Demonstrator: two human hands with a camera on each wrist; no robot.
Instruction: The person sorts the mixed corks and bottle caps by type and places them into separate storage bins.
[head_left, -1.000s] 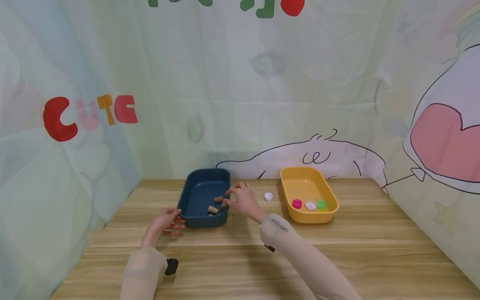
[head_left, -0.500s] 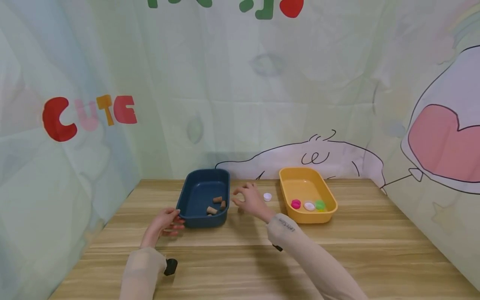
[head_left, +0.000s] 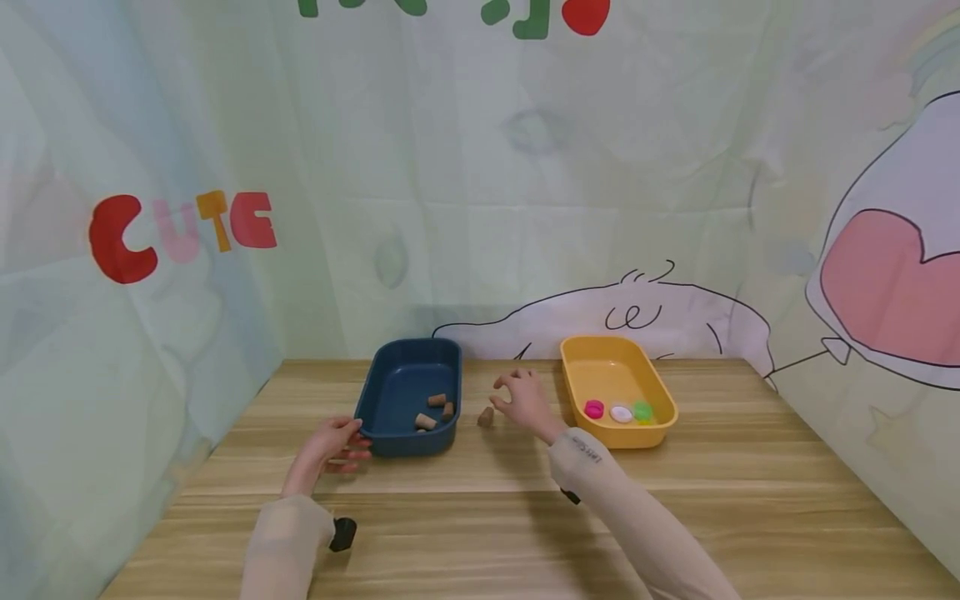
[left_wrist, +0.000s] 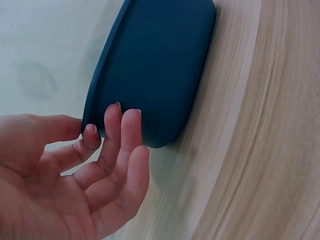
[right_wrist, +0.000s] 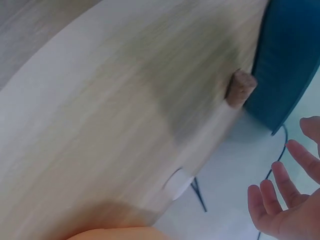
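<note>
My left hand [head_left: 335, 442] pinches the near left rim of the dark blue tray [left_wrist: 165, 65] between thumb and index finger, the other fingers loosely bent beside its wall. Several cork stoppers [head_left: 425, 422] lie inside the tray, near its right front corner. Another cork stopper [head_left: 486, 417] is on the table just right of the tray. My right hand [head_left: 527, 402] hovers beside it with bent fingers apart and nothing between them. A white cap [right_wrist: 178, 184] lies on the table in the right wrist view; in the head view my right hand hides it.
To the right stands a yellow tray [head_left: 600, 373] with a pink cap [head_left: 594, 409], a white cap [head_left: 621, 413] and a green cap [head_left: 642, 411] in it. A printed curtain [head_left: 480, 208] hangs behind the wooden table [head_left: 465, 533].
My right hand has moved right, from the blue tray's right rim to over the table. A cork stopper now shows outside the tray, where none was visible before. The left hand has stayed put.
</note>
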